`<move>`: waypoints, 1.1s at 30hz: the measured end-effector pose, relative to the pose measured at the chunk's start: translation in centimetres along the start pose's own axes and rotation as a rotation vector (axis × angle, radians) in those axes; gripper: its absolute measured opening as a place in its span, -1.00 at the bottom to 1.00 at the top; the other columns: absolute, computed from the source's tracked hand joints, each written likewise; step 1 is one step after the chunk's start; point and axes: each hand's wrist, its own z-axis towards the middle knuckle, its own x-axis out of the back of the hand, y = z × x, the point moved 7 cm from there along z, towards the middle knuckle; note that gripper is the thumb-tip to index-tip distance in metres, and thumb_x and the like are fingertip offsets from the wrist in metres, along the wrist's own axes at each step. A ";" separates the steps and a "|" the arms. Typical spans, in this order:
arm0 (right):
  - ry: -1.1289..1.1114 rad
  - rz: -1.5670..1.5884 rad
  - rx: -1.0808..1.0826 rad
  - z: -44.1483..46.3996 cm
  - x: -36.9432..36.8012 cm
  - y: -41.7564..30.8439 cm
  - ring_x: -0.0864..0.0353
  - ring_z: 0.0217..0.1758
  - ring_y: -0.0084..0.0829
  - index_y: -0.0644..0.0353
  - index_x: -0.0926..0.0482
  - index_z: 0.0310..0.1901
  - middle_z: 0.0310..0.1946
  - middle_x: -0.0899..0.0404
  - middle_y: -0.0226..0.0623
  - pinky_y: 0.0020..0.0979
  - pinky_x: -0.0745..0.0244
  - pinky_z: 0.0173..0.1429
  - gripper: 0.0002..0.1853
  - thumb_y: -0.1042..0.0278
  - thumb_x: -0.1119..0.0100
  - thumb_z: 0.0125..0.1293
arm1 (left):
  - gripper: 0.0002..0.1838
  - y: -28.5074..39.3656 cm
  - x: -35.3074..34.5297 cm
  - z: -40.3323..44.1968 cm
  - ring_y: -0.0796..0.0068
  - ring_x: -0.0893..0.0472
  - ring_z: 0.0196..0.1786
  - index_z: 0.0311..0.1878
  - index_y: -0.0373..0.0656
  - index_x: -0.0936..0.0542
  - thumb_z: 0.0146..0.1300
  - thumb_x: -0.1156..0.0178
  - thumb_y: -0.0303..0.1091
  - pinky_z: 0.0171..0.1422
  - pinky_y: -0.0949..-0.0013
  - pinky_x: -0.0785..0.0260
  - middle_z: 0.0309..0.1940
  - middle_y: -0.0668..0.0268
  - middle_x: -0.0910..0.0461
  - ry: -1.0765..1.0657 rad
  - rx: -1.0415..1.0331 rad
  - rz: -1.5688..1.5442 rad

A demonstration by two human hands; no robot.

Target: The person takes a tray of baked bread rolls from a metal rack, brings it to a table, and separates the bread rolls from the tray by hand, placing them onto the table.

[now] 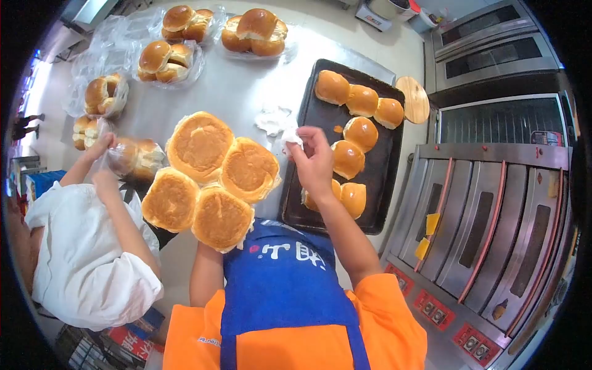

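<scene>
My left forearm (206, 271) reaches up behind a cluster of joined bread buns (209, 185), their browned flat bottoms facing me. That hand itself is hidden by the buns it holds up. My right hand (316, 163) is closed in a pinch on a crumpled white tissue (292, 140), which could be paper or thin cloth. Just beyond lies another crumpled white piece (275, 119) on the metal table (271, 80). To the right of my right hand, a dark baking tray (382, 163) carries several glossy brown buns (360, 134).
On the left, a co-worker in a white shirt (92, 253) handles bagged buns (132, 155). More bagged buns (166, 61) and clear plastic bags (108, 58) lie across the table's far left. A round wooden board (412, 100) sits beyond the tray; steel ovens (487, 209) stand at right.
</scene>
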 end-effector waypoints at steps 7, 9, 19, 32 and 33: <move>-0.331 -0.653 0.738 -0.9 -1.8 -2.9 -0.74 -0.03 -0.10 0.14 -0.76 -0.18 -0.15 -0.76 -0.21 -0.21 -0.66 0.05 -0.78 0.62 -0.23 0.20 | -0.39 -0.4 -0.3 0.2 0.00 -0.66 0.23 0.34 -0.09 -0.54 0.48 -0.12 0.19 0.24 -0.12 -0.63 0.27 0.06 -0.61 -0.100 -0.004 -0.027; -0.382 -0.862 0.505 0.6 -0.2 1.2 -0.75 -0.08 -0.07 0.14 -0.76 -0.14 -0.16 -0.75 -0.17 -0.16 -0.66 0.02 -0.80 0.55 -0.25 0.23 | -0.35 -0.4 -0.5 0.2 0.04 -0.64 0.26 0.36 -0.09 -0.53 0.47 -0.11 0.22 0.33 -0.11 -0.57 0.27 0.09 -0.61 -0.115 -0.076 -0.109; -0.341 -0.994 0.692 -0.5 -3.5 0.0 -0.62 0.20 0.05 0.17 -0.67 0.14 0.09 -0.70 -0.02 -0.11 -0.53 0.26 -0.60 0.48 -0.39 0.24 | -0.43 3.2 -1.3 3.2 0.00 -0.48 0.34 0.18 -0.14 -0.60 0.40 -0.21 0.17 0.46 -0.04 -0.34 0.31 0.08 -0.54 0.067 -0.406 0.084; -0.318 0.054 -0.070 -7.9 4.4 1.9 -0.62 0.23 -0.17 0.26 -0.52 0.33 0.17 -0.64 -0.20 -0.20 -0.54 0.32 -0.22 0.52 -0.62 0.00 | -0.28 0.0 -14.4 -1.8 -0.09 -0.26 0.48 0.27 -0.15 -0.55 0.24 -0.39 0.20 0.60 -0.01 -0.04 0.43 0.03 -0.39 0.290 -1.206 1.680; -0.327 0.256 -0.174 -7.5 5.9 3.1 -0.61 0.24 -0.18 0.23 -0.51 0.34 0.20 -0.63 -0.22 -0.18 -0.54 0.34 -0.19 0.60 -0.61 -0.02 | -0.10 -0.4 -14.2 -3.1 -0.08 -0.28 0.48 0.42 -0.12 -0.45 0.17 -0.43 0.28 0.61 0.00 -0.03 0.43 0.00 -0.38 0.342 -1.239 1.666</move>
